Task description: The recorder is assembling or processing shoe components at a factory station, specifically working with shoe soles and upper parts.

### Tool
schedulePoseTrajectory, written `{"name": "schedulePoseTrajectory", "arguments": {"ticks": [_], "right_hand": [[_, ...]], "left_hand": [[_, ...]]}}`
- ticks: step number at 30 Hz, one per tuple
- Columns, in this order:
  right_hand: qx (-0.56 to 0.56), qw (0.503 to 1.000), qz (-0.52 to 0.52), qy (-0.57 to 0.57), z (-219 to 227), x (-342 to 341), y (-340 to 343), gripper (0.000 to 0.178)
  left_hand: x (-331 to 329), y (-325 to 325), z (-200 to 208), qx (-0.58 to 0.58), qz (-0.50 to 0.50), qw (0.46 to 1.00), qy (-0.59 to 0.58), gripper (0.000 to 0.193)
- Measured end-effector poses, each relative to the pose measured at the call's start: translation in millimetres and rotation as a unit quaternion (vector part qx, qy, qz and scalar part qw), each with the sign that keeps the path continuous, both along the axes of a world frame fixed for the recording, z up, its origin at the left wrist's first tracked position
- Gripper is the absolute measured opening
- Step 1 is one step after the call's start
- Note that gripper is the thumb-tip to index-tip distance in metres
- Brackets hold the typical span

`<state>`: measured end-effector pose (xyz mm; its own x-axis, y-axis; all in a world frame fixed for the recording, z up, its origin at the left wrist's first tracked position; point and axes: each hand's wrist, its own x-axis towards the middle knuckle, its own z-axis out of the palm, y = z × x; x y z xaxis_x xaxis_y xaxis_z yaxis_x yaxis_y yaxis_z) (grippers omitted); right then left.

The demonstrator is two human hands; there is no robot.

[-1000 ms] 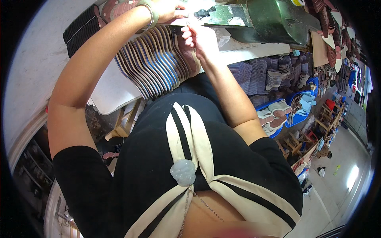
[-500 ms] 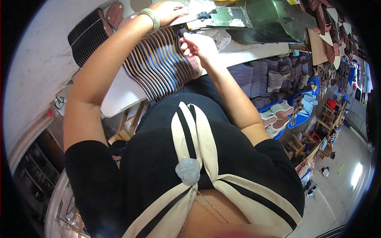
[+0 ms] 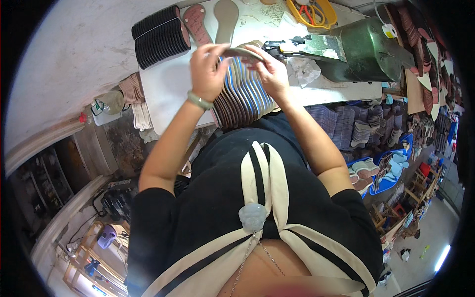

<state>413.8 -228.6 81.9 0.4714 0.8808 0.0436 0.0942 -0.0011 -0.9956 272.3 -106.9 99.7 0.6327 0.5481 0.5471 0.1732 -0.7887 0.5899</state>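
A dark shoe sole (image 3: 243,53), seen nearly edge-on, is held up between both my hands. My left hand (image 3: 207,72) grips its left end with curled fingers, somewhat blurred. The other end is in my right hand (image 3: 272,70), thumb and fingers closed on it. Directly below, a long row of brown, grey and blue-edged soles (image 3: 242,96) stands packed on edge along the front of the white table (image 3: 166,94). Just right of my right hand is the dark metal head of a green machine (image 3: 363,49).
Farther back lie a row of black soles (image 3: 159,39), a reddish insole (image 3: 197,24), a grey sole (image 3: 226,20) and a yellow basket (image 3: 329,17) with orange-handled tools. Crumpled plastic (image 3: 304,72) sits by the machine. Stacked soles (image 3: 341,123) and blue crates (image 3: 386,185) stand right.
My view has shifted, showing more of the table's back. Both hands have come away from the machine, leftward over the sole row, and now hold a sole between them.
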Motion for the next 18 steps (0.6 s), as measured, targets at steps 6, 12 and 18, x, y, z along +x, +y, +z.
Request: {"name": "schedulePoseTrajectory", "arguments": {"ticks": [6,12,18], "right_hand": [[-0.058,0.885,0.008,-0.462,-45.6,14.5,77.4,0.047],[-0.084,0.86,0.102,-0.493,-55.5,-19.9,67.4,0.037],[-0.07,0.946,0.117,-0.294,-35.2,-56.2,15.4,0.03]], "left_hand": [[-88.2,-26.1,-111.6,-0.268,0.287,0.919,0.027,0.056],[-100.8,-27.5,-143.8,-0.621,0.253,0.741,0.051,0.073],[-112.5,-20.7,-139.6,-0.576,0.216,0.788,0.012,0.08]]}}
